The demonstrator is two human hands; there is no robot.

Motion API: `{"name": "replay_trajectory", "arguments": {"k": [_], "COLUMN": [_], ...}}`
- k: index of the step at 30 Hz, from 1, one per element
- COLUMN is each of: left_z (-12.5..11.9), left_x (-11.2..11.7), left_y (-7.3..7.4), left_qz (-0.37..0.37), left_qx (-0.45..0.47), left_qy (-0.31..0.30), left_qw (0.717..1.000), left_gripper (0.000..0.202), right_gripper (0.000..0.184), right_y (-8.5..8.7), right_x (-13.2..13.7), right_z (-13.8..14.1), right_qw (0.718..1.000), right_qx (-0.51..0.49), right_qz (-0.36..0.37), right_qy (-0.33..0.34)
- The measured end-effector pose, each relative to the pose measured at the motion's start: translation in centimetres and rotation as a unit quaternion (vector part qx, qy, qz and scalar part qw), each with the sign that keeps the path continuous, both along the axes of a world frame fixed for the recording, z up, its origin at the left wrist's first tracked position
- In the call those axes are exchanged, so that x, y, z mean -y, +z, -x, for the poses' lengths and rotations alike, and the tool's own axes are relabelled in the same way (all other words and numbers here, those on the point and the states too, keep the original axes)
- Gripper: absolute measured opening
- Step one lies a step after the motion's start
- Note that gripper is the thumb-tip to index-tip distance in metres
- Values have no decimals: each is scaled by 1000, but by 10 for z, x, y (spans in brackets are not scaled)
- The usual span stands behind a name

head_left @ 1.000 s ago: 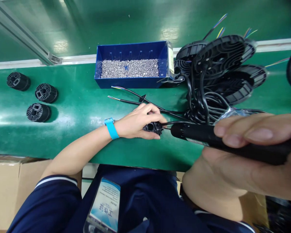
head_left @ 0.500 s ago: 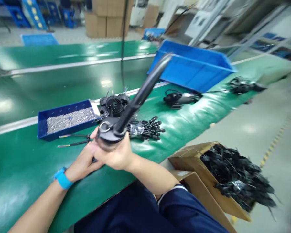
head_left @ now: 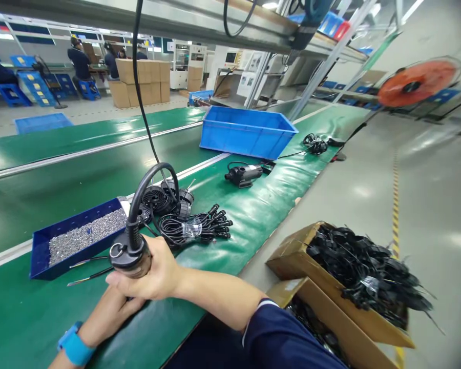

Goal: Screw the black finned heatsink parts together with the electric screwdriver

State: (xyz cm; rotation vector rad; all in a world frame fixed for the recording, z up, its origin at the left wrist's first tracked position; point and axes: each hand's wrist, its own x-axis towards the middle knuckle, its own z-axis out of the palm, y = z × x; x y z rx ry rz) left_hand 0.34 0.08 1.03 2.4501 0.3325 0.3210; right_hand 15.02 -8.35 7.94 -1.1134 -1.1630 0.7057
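Observation:
My right hand [head_left: 159,271] is wrapped round the body of an electric screwdriver [head_left: 128,254], seen from above with its hanging ring and thick black cord arching up. Under it, my left hand [head_left: 113,307], with a blue band on the wrist, is closed near the tool's lower end. What it holds is hidden. Two black cable leads [head_left: 94,275] with stripped ends stick out to the left from beneath the hands. Close by lies a blue tray [head_left: 38,256] of small metal screws [head_left: 86,236].
Beyond my hands lie round black parts [head_left: 157,200] and a tied bundle of black cables [head_left: 192,229]. Farther off are a black pump [head_left: 246,176] and a large blue bin [head_left: 249,136]. Cardboard boxes [head_left: 292,256] of black parts stand right. An orange fan [head_left: 417,84] is at the far right.
The view has tilted up and turned right, so the hands and bench things appear farther left. My right hand keeps its grip on the screwdriver, whose cord now arches more upright.

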Motion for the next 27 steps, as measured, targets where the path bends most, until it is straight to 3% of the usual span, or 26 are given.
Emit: {"name": "replay_trajectory", "arguments": {"k": [6,18,23,25,27], "left_z": [1,3,5,5,3], "left_x": [1,-5,-5,-4,-1], "left_y": [-1,-4,-5,-4,-2], "left_qz": [-12,-35,14,32,41], "left_qx": [1,1,-38,-36,-30], "left_qy": [17,7,-1,0,-11], "left_qw": [1000,999,999,999,999], "left_gripper": [55,53,52,64,89], "right_gripper": [58,52,51,45,37], "right_y": [-1,-6,-1,1,0], "right_x": [1,-1,0,3,6], "right_z": [-1,3,-2,-4,-8], "right_qw": [999,999,997,993,990], "right_qx": [-40,-7,-48,-88,-109], "right_qz": [-33,-38,-56,-65,-77], "right_qy": [1,-32,21,45,46]}}
